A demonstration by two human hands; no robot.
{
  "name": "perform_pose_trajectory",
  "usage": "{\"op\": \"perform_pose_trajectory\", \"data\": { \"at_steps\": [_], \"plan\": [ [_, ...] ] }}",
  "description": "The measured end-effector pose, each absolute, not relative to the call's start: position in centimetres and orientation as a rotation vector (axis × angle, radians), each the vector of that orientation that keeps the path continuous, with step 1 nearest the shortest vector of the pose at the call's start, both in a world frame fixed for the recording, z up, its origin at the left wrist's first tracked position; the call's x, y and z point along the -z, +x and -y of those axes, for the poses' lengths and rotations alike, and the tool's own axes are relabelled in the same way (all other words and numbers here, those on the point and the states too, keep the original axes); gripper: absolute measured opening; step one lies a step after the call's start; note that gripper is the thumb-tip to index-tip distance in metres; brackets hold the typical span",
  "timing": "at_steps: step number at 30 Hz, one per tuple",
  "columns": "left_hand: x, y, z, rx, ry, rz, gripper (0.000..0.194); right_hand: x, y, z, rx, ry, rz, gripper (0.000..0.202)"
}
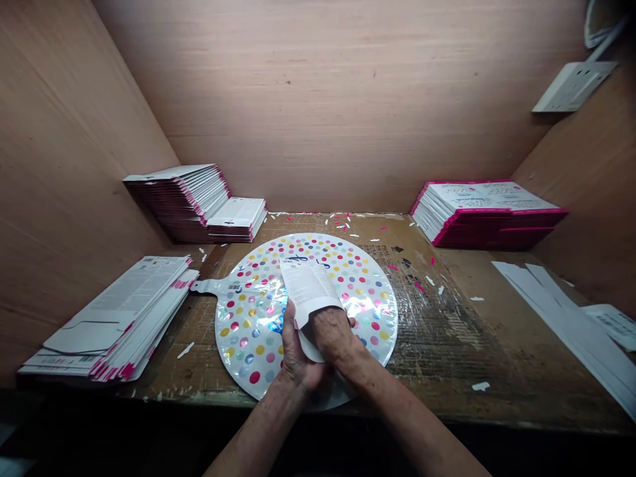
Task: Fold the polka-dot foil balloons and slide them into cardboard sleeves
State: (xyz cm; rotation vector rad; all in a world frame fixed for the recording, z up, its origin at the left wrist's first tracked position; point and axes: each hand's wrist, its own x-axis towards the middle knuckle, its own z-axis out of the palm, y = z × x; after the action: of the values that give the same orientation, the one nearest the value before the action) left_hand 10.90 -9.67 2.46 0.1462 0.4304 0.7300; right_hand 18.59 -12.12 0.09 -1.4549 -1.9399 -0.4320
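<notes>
A white printed paper envelope is tilted over the table, its open end towards me. My left hand is closed around its left side and underside, thumb along the edge. Into the opening reaches my right hand; most of its fingers are hidden inside, so what they hold, if anything, does not show. Beneath both hands lies a flat, round foil balloon, white with coloured dots and some dark lettering partly covered by the envelope. Its tail points left.
Envelopes are stacked at the left front, the back left and the back right. White paper strips lie on the right. Small white and pink scraps litter the table. Wooden panels enclose the back and sides.
</notes>
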Motion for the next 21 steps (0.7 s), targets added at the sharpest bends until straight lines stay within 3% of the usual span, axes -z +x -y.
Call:
{"op": "perform_pose_trajectory", "data": {
  "at_steps": [4,8,10,13,16,21],
  "plan": [
    [-3.0,7.7,8.5,-0.695,0.443,-0.686,0.070,0.2,19.3,14.8,0.476,-1.372,2.047,0.033],
    [-3.7,4.2,7.1,-0.344,1.335,-1.399,0.059,1.8,21.1,19.0,0.582,-1.437,2.087,0.034],
    [-3.8,4.2,6.7,-0.451,1.859,-1.650,0.050,2.1,22.0,20.5,0.534,-1.441,2.129,0.035],
    [-2.5,6.2,6.6,-0.713,2.453,-1.302,0.031,1.3,23.2,21.7,0.394,-1.363,2.084,0.027],
    [-0.5,8.4,7.3,-0.623,2.622,-0.821,0.032,0.1,24.3,21.9,0.353,-1.417,1.945,0.017],
    [1.0,9.1,8.3,-0.517,2.601,-0.750,0.038,0.0,25.8,21.8,0.301,-1.542,2.047,0.015]
  ]
}}
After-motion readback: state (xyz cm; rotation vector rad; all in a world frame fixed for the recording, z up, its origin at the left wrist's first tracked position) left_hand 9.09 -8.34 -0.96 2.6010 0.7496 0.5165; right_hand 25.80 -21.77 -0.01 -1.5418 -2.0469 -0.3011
